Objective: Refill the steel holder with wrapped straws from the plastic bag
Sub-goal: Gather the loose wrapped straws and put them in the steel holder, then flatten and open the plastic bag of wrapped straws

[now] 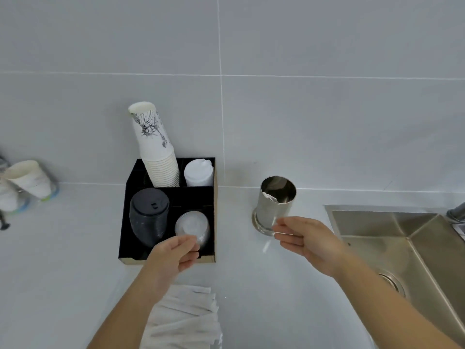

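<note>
A round steel holder [273, 201] stands upright on the white counter near the wall, with one white paper scrap showing inside its rim. My right hand [305, 239] hovers just in front of its base, fingers extended and apart, holding nothing. My left hand [175, 253] is over the front edge of the black organiser, fingers loosely curled and empty. A clear plastic bag of paper-wrapped straws [183, 318] lies on the counter at the bottom, partly under my left forearm.
A black organiser [215, 222] holds stacked paper cups [157, 152], white lids [198, 172], black lids [148, 216] and clear lids [192, 227]. A steel sink [415, 248] lies at the right. Tipped paper cups [27, 178] sit at the far left.
</note>
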{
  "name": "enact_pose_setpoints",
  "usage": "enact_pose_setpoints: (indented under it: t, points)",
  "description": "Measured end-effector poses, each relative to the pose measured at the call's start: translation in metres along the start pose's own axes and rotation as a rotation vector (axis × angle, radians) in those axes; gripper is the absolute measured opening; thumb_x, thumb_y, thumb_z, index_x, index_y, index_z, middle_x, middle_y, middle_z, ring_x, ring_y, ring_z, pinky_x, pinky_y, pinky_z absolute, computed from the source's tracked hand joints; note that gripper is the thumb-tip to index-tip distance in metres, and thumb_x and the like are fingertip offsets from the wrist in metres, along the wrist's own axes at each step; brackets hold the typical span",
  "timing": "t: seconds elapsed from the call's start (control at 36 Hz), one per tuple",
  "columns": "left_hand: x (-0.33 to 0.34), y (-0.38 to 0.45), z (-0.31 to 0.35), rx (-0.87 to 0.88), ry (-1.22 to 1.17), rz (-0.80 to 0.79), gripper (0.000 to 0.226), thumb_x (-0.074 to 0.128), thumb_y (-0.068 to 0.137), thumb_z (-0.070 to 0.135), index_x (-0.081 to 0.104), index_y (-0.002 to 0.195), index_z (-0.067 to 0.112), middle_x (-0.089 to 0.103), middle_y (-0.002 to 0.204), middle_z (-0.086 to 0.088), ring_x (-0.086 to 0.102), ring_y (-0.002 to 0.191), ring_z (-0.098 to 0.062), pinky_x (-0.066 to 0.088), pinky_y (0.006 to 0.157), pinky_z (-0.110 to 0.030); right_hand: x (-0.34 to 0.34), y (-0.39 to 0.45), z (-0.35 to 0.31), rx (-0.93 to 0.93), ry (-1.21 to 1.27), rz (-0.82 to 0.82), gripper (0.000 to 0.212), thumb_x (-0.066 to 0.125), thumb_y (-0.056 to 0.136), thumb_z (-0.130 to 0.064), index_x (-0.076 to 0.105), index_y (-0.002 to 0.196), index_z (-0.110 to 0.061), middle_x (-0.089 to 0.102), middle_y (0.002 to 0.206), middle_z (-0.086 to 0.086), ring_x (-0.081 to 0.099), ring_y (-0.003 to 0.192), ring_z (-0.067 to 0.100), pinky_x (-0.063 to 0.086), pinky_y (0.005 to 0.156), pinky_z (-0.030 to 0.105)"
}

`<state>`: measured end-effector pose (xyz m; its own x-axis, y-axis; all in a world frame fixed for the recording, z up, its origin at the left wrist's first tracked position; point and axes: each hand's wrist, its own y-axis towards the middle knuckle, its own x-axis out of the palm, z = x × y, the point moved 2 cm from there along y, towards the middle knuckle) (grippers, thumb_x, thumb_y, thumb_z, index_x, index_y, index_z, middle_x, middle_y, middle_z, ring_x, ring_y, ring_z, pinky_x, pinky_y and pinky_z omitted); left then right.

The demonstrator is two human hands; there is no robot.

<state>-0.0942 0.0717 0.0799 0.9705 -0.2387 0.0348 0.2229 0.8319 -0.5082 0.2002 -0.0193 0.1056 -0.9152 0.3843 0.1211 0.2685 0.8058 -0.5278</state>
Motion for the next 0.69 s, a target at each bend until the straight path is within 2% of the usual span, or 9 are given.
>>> enact_pose_setpoints:
  t: [0.19, 0.36, 0.61, 0.69]
  points:
    - [-0.088, -0.028, -0.049, -0.134, -0.036, 0.169, 0.019, 0.064, 0.092, 0.017, 0.067, 0.105, 0.004, 0.07, 0.101, -0.014, 0.066, 0.097, -0.029, 0.052, 0.085, -0.037, 0.033, -0.01, 0.063, 0.169, 0.046, 0.008, 0.022, 0.059, 0.095, -0.016, 0.068, 0.11, -0.004, 0.073, 0.111, 0.012, 0.068, 0.104, 0.027, 0.051, 0.097, 0.042]
    - [-0.157, -0.039, -0.078, -0.212, -0.021, 0.279, 0.016, 0.062, 0.092, 0.013, 0.067, 0.104, 0.003, 0.068, 0.105, -0.016, 0.063, 0.101, -0.032, 0.048, 0.091, -0.041, 0.06, -0.012, 0.11, 0.274, 0.029, 0.029, 0.022, 0.06, 0.093, -0.016, 0.068, 0.11, -0.005, 0.071, 0.112, 0.013, 0.068, 0.104, 0.027, 0.053, 0.092, 0.039]
    - [-0.22, -0.025, -0.108, -0.278, 0.111, 0.351, 0.012, 0.064, 0.091, 0.015, 0.067, 0.098, 0.006, 0.067, 0.1, -0.012, 0.061, 0.094, -0.026, 0.047, 0.096, -0.041, 0.094, -0.017, 0.161, 0.358, -0.006, 0.114, 0.022, 0.064, 0.091, -0.016, 0.066, 0.111, -0.005, 0.069, 0.111, 0.014, 0.067, 0.101, 0.027, 0.055, 0.088, 0.038]
    - [-0.228, -0.016, -0.113, -0.269, 0.168, 0.349, 0.015, 0.064, 0.09, 0.012, 0.067, 0.102, 0.004, 0.065, 0.096, -0.013, 0.059, 0.091, -0.026, 0.047, 0.095, -0.042, 0.103, -0.02, 0.172, 0.365, -0.033, 0.139, 0.022, 0.065, 0.091, -0.018, 0.066, 0.109, -0.006, 0.069, 0.107, 0.015, 0.067, 0.095, 0.027, 0.055, 0.091, 0.041]
